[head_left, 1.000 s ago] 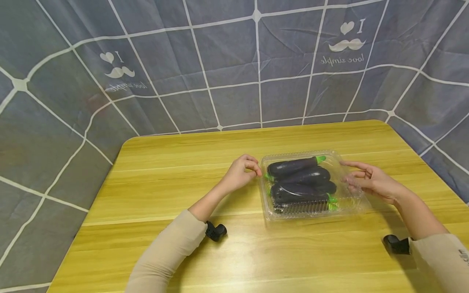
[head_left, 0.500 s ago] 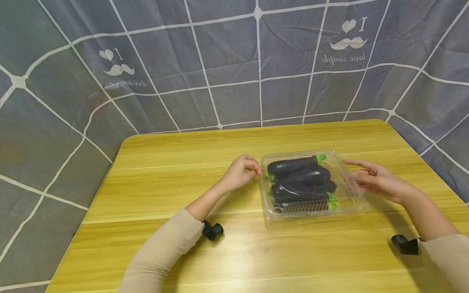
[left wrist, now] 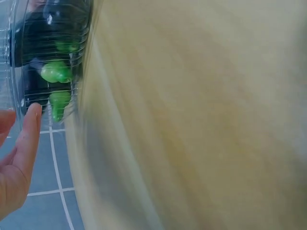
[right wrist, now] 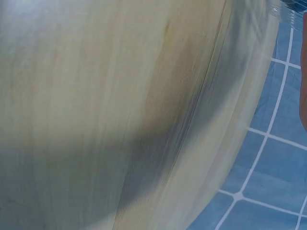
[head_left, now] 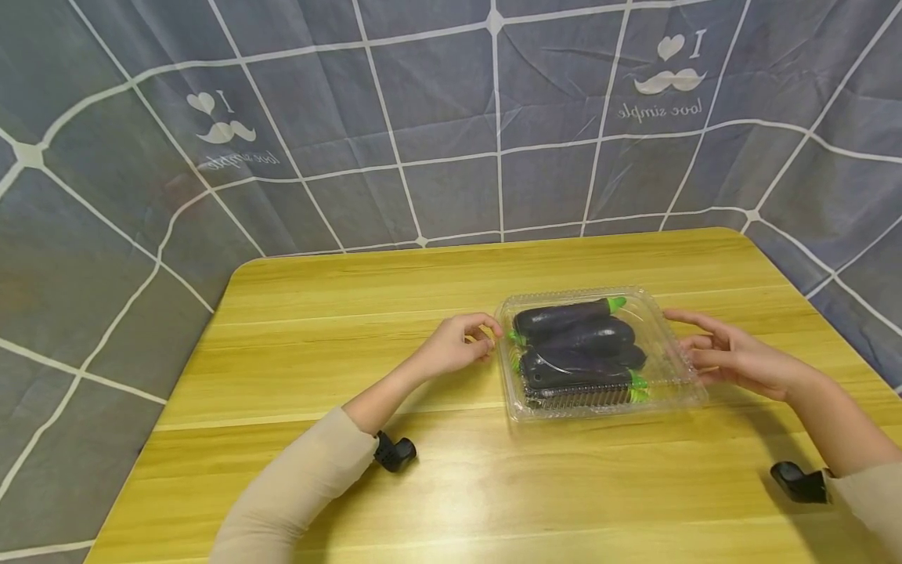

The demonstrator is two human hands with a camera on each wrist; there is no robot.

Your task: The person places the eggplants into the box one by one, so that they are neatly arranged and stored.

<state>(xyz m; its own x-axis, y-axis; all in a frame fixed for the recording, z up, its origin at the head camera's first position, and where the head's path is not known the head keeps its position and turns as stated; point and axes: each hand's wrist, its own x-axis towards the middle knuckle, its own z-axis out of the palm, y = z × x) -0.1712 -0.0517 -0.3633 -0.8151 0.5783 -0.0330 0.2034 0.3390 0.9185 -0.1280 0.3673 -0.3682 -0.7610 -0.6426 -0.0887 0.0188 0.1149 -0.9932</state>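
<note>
A clear plastic clamshell box (head_left: 669, 352) lies on the table with its lid down. Inside are several dark purple eggplants (head_left: 574, 368) with green stems. At the box's left side is my left hand (head_left: 461, 342), fingers relaxed, one fingertip right at the rim. The left wrist view shows an extended finger (left wrist: 29, 129) beside the ribbed wall of the box, near the green stems (left wrist: 56, 72). My right hand (head_left: 740, 356) is at the opposite side, its fingers loosely bent and its fingertips close to the right edge. Only a sliver of that hand enters the right wrist view.
The wooden table (head_left: 338, 313) has rounded back corners. A grey curtain (head_left: 451, 117) with white grid lines hangs behind it and along both sides. Black wrist mounts (head_left: 396, 453) stick out from both beige sleeves.
My right hand has drawn back to the right, from overlapping the box's edge to just beside it. The left forearm has shifted slightly left and the left fingers have loosened. The box stays put.
</note>
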